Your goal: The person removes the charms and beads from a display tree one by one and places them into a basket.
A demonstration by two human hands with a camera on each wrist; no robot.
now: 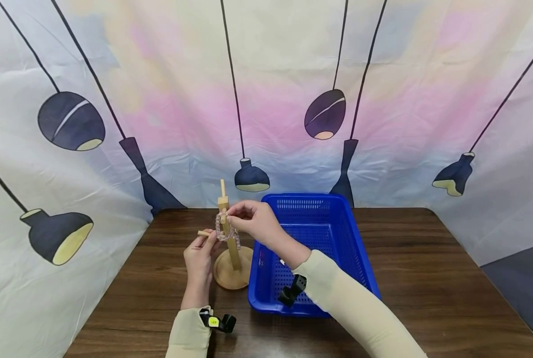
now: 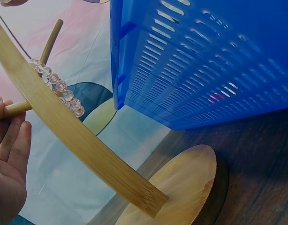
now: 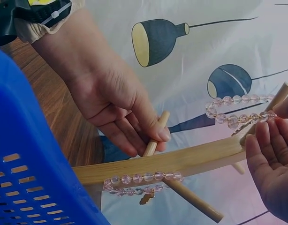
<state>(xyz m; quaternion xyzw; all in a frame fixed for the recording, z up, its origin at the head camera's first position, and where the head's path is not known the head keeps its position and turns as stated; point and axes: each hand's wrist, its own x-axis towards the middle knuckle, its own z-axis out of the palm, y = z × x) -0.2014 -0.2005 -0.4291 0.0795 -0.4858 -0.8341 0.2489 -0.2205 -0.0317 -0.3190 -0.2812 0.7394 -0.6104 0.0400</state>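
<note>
A wooden stand has a square post (image 1: 233, 254), a round base (image 1: 223, 276) and several thin pegs. My left hand (image 1: 199, 262) pinches one side peg (image 3: 163, 119) between thumb and fingers. Higher up, my right hand (image 1: 261, 223) pinches a bracelet of clear pink beads (image 3: 233, 123) beside an upper peg (image 3: 281, 96). Whether its loop passes round that peg, I cannot tell. A second beaded bracelet (image 3: 134, 179), with a small gold-coloured charm (image 3: 146, 198), hangs at a lower peg (image 3: 195, 200) on the post's other side.
A blue plastic basket (image 1: 365, 258) with slotted walls stands right beside the base, under my right forearm. Something small and white (image 1: 282, 262) shows inside it. The brown wooden tabletop (image 1: 427, 278) meets a printed curtain (image 1: 284, 64) at the back.
</note>
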